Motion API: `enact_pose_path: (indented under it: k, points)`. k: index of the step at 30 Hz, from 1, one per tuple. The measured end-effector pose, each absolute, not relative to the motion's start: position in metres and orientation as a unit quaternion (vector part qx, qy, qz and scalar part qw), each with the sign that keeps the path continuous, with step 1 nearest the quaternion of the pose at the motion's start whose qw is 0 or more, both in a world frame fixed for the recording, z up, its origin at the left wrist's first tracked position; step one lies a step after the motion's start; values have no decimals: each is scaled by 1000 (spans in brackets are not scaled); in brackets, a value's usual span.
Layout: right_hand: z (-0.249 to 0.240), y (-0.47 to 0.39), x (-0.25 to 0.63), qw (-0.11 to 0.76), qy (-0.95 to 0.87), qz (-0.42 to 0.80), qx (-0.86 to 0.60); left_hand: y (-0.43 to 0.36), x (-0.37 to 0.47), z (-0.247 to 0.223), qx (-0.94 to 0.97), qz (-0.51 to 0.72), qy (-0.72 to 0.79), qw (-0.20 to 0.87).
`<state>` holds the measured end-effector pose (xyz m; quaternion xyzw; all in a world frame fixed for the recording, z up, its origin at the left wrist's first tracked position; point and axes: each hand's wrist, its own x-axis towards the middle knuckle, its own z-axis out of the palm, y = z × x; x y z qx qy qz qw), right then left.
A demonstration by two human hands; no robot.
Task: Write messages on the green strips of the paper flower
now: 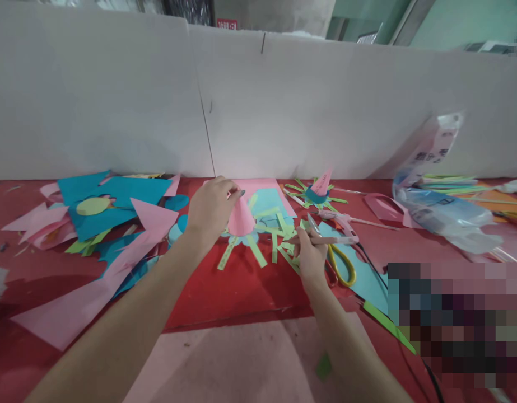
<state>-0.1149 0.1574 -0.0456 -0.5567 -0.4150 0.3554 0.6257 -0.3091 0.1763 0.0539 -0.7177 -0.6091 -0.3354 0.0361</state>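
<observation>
My left hand (212,210) is closed at the top of a pink paper cone (241,220), pinching it near the tip. The cone stands on a light blue scalloped paper base (241,240) with green paper strips (255,251) sticking out from it. My right hand (311,254) is closed around a slim pencil (325,240), whose pointed end faces left. Beside that hand lie a heap of loose green strips (285,229) and scissors with yellow handles (344,267). My fingers hide part of the pencil and the cone's tip.
Behind the hands stands a white board (325,106). A similar pink cone (322,183) with green strips sits at the back, near a pink glue gun (342,223). Blue and pink paper scraps (127,196) lie left; a plastic bag (447,212) lies right.
</observation>
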Motion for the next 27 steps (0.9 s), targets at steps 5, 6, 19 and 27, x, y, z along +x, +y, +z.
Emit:
enact_pose_path:
  k: [5, 6, 19, 27]
  points:
    - [-48, 158, -116, 630, -410, 361, -552, 173, -308, 56, -721, -333, -607, 23]
    - [-48, 159, -116, 630, -411, 362, -551, 172, -308, 56, -720, -331, -610, 19]
    - [-49, 158, -116, 628, -426, 360, -543, 174, -303, 43, -726, -303, -617, -5]
    - [-51, 159, -118, 623, -423, 365, -548, 164, -310, 48, -667, -414, -620, 7]
